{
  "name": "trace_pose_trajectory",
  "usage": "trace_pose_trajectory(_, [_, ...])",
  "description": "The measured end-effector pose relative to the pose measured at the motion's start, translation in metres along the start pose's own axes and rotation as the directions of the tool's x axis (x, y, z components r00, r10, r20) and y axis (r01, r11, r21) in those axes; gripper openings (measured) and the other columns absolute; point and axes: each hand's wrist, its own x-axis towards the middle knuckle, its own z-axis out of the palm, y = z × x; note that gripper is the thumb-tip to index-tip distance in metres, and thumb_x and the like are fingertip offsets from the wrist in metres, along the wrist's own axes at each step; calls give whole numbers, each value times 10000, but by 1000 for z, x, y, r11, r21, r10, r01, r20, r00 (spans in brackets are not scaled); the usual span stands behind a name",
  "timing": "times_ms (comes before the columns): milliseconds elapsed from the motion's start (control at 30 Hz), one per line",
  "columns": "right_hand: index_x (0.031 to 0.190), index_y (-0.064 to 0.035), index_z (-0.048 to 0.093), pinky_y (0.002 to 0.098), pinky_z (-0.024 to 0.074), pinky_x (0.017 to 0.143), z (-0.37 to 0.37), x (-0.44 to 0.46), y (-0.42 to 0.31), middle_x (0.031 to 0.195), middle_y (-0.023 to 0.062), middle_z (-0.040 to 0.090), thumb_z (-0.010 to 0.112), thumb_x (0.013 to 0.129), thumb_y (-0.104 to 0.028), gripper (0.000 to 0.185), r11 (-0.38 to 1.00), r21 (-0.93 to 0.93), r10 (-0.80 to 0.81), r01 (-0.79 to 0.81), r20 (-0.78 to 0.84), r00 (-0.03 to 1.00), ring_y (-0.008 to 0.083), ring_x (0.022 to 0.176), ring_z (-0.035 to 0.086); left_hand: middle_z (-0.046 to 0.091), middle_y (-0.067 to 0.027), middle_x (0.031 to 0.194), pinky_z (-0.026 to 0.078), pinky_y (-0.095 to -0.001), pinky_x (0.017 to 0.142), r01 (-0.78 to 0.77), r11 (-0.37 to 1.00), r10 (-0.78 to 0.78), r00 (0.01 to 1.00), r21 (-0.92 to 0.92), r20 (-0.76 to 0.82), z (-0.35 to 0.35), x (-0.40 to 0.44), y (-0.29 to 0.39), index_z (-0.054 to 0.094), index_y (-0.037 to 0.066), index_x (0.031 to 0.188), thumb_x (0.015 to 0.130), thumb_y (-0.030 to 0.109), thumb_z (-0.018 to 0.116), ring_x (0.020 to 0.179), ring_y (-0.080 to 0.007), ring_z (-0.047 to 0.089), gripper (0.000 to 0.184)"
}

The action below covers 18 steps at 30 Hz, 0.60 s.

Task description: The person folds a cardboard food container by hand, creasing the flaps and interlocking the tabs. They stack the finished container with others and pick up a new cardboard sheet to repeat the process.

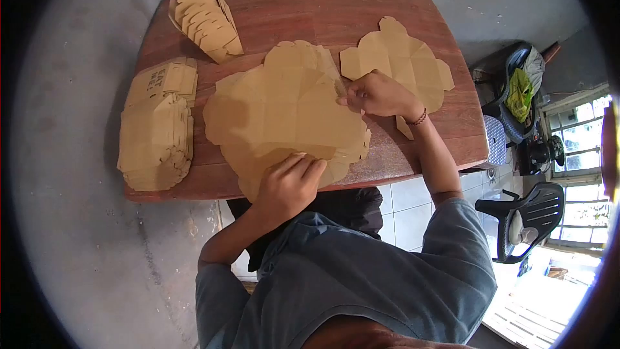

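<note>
Left hand [290, 184]: fingers bent on cardboard pile [284, 103]; grip unclear;
Right hand [382, 95]: curled at pile's edge; grip unclear

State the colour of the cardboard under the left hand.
Tan-brown: the cardboard shows best in the head view, the only one.

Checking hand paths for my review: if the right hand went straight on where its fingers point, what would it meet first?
Probably the middle cardboard stack, at its right edge; whether the right hand touches it is unclear.
</note>
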Motion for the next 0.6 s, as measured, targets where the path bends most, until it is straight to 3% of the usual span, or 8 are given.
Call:
trace_pose_trajectory(133, [733,-22,686,364,464,556,1,1,2,552,99,632,694,920,-347,375,992,-109,-71,57,-128,989,215,519,611,684,-62,871,582,-311,708,-129,972,142,988,197,-53,-7,11,4,653,56,907,771,72,704,890,-210,691,146])
trace_pose_trajectory(200, [753,-21,690,344,428,521,4,1,-1,550,83,603,721,907,-337,353,994,-92,-75,50,-295,952,181,490,545,690,-54,888,584,-304,723,-155,956,177,982,250,-69,-13,19,7,664,57,937,774,83,704,909,-210,690,169])
trace_pose_trajectory(267, [764,-15,689,327,407,510,2,-1,-9,549,58,576,732,903,-324,342,999,-5,-33,33,-310,950,150,494,506,694,-64,871,580,-325,789,-163,962,184,980,217,-80,-17,31,13,677,39,927,757,42,757,838,-224,700,188])
trace_pose_trajectory(400, [808,-3,691,279,360,489,-12,-7,-18,562,-25,506,735,913,-265,286,973,229,127,-33,-408,904,63,530,428,694,-57,877,574,-322,791,-200,952,226,970,232,-91,-9,41,22,686,44,936,769,83,770,864,-210,689,190])
trace_pose_trajectory(500, [851,4,706,264,356,483,-40,-20,6,580,-51,502,713,930,-240,257,953,291,191,-83,-363,912,42,537,433,697,-53,872,571,-336,790,-168,982,181,970,91,-165,-4,43,24,700,47,961,788,126,780,886,-215,680,206])
trace_pose_trajectory(567, [900,-3,727,242,355,476,-65,-38,26,596,-54,511,684,947,-202,209,958,256,237,-126,-470,850,24,538,435,703,-60,883,573,-352,798,-142,990,139,972,-2,-191,-11,44,23,707,41,998,798,152,787,879,-237,682,242])
trace_pose_trajectory(600, [929,-2,734,255,397,506,-76,-46,56,621,-12,572,682,943,-218,222,971,214,207,-102,-558,803,57,558,503,703,-60,883,573,-352,798,-141,990,138,973,-5,-186,-13,40,20,707,41,998,798,152,787,879,-237,682,242])
